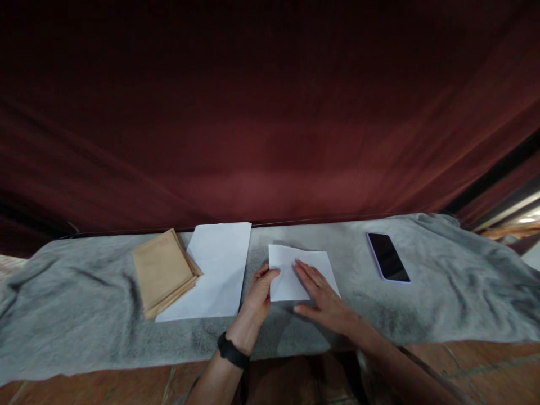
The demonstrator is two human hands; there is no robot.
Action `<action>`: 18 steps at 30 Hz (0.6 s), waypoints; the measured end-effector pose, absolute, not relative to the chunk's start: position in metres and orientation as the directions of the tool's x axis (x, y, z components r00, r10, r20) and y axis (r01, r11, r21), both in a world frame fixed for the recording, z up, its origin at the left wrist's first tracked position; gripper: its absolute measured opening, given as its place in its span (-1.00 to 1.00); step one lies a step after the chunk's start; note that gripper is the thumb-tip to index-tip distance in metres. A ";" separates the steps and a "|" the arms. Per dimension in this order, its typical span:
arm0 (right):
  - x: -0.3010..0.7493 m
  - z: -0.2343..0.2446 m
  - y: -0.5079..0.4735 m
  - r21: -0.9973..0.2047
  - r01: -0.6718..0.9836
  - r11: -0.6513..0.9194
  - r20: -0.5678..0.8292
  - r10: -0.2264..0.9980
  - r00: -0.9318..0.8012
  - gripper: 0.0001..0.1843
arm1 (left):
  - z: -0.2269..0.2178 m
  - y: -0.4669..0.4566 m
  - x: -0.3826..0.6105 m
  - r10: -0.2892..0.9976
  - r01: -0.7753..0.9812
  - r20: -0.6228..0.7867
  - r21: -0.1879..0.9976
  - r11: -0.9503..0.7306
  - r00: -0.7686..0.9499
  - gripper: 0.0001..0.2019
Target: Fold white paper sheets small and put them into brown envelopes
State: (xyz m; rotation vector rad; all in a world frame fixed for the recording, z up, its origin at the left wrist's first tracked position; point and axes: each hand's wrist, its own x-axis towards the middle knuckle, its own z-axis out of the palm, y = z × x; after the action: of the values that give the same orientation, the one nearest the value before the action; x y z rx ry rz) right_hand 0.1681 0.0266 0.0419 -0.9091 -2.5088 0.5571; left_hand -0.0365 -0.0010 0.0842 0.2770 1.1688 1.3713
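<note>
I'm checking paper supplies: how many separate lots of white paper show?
2: the larger lot, partly under the brown pile; the smaller piece, its edge gripped by the left hand, the right hand resting on it. Sheets underneath may be hidden.

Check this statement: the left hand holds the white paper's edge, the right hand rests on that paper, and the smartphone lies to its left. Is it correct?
Not quite: in the head view, the smartphone lies to the right of the white paper. The left hand does hold the paper's edge, and the right hand rests on it.
</note>
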 end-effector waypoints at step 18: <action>0.180 0.062 0.047 -0.971 -0.152 -0.187 -0.190 0.982 0.011 -0.53 | 0.074 0.002 -0.016 0.909 -0.444 -0.381 0.852 0.276 -0.166 -0.52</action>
State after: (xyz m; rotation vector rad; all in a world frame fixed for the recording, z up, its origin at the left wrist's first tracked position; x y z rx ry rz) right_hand 0.1795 0.0466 0.0619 -1.2431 -0.9818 1.3951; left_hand -0.0163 0.0024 0.0744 0.5169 1.2043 1.2917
